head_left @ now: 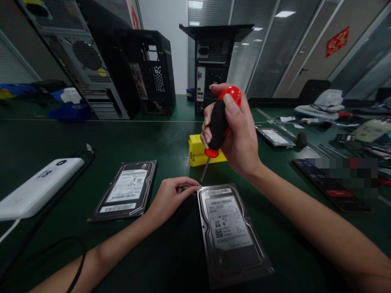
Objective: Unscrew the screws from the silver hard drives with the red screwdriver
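My right hand (242, 140) is wrapped round the black and red handle of a screwdriver (218, 124). The screwdriver slants down, and its metal tip meets the far left corner of a hard drive (230, 224) lying label up on the green table. At that same corner, the fingertips of my left hand (171, 197) are pinched together beside the tip. Whatever they hold there is too small to make out. Behind the screwdriver stands a small yellow box (197, 154), partly covered by my right hand.
To the left lie another hard drive (128, 187) and a white power bank (39, 187) with cables. A third hard drive (275, 137) and a phone (330, 185) are on the right, near scattered tools. Computer cases (157, 73) stand along the back of the table (104, 138).
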`<state>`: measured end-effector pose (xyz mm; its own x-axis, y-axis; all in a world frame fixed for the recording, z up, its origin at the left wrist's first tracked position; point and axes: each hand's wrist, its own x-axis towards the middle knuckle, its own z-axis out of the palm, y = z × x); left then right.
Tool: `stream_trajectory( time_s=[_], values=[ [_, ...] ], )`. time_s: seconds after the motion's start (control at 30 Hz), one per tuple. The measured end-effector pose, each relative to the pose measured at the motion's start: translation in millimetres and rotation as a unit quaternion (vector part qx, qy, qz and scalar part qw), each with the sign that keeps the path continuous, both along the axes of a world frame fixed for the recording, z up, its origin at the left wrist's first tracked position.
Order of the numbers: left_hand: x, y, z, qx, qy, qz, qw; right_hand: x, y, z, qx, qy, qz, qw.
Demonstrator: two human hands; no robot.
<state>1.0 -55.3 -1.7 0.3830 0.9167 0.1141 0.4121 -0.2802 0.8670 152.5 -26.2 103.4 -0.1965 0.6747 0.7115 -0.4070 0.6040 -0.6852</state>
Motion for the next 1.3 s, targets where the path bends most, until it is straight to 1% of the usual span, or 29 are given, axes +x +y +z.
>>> stream_trajectory(
  time_s=[0.1,0.23,0.33,0.57,0.63,0.8,0.97,1.17,1.3],
  values=[
    [-1.3,-0.9,-0.1,-0.007,0.003,0.002,1.000,-0.8,-0.6,-2.2,-0.003,-0.015,-0.013,1.000],
    [-1.6,-1.6,-0.8,-0.018,-0.010,0.009,1.000,-1.8,-1.3,-4.9,-0.007,-0.017,0.002,1.000],
    [-0.9,-1.5,0.5,-0.027,-0.011,0.010,1.000,-2.3,-1.6,-5.7,-0.013,-0.018,0.001,1.000],
    [-0.4,-0.9,2.4,-0.042,-0.008,0.015,0.999,-4.6,-3.3,-5.4,-0.046,-0.037,-0.028,0.998],
    [-0.8,-0.5,1.5,-0.057,-0.020,0.011,0.998,-4.7,-3.3,-5.3,-0.044,-0.036,-0.025,0.998],
    [-1.0,0.7,-0.5,-0.101,-0.088,-0.002,0.991,-3.7,-1.6,-5.9,-0.037,-0.040,-0.030,0.998],
    [-1.3,0.4,-1.0,-0.106,-0.092,0.006,0.990,-3.6,0.4,-6.9,-0.034,-0.035,-0.026,0.998],
    [-3.6,-2.0,-2.0,-0.131,-0.107,-0.004,0.986,-4.4,-0.4,-5.4,-0.030,-0.016,-0.027,0.999],
    [-3.4,-3.8,0.4,-0.127,-0.101,-0.006,0.987,-3.9,-0.9,-4.2,-0.016,-0.009,-0.028,0.999]
  ],
)
